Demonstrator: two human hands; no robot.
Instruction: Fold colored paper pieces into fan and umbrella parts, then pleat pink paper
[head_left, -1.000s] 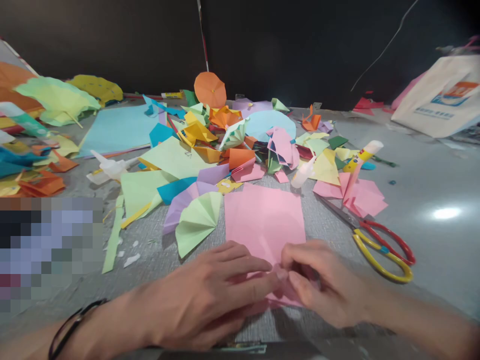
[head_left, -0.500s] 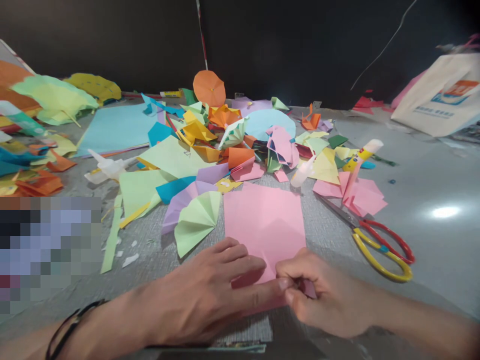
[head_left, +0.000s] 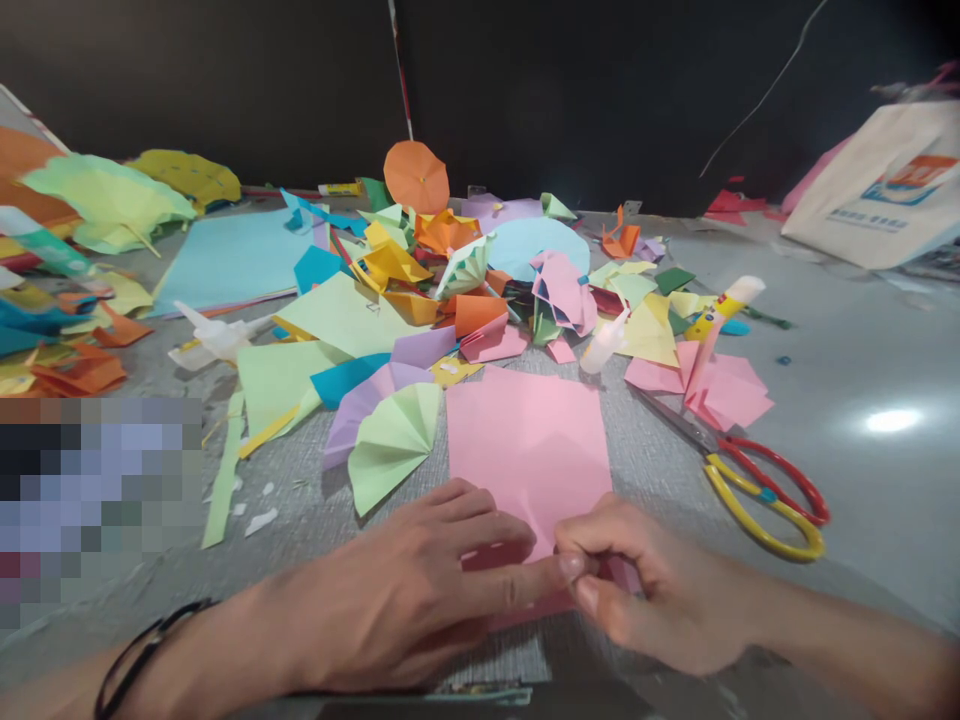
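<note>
A pink sheet of paper (head_left: 529, 435) lies on the grey table in front of me, its near part partly covered by my hands. My left hand (head_left: 431, 570) rests over its near left part with fingers stretched out; the index finger reaches along the near edge and its tip meets my right hand. The left thumb is hidden. My right hand (head_left: 645, 580) has its thumb and index finger pinched on the sheet's near edge by that fingertip. Left of the sheet is a pleated light-green paper fan (head_left: 397, 445), overlapping a purple pleated one (head_left: 360, 405).
Scissors (head_left: 765, 495) with red and yellow handles lie right of the sheet. Behind it are piled coloured papers (head_left: 360, 310), a small glue bottle (head_left: 604, 345) and a yellow glue stick (head_left: 724, 305). A white bag (head_left: 874, 185) stands far right, before a dark wall.
My hands keep nearly the same pose on the pink paper. The right hand's pinch has shifted very slightly; the view has tilted a little.
</note>
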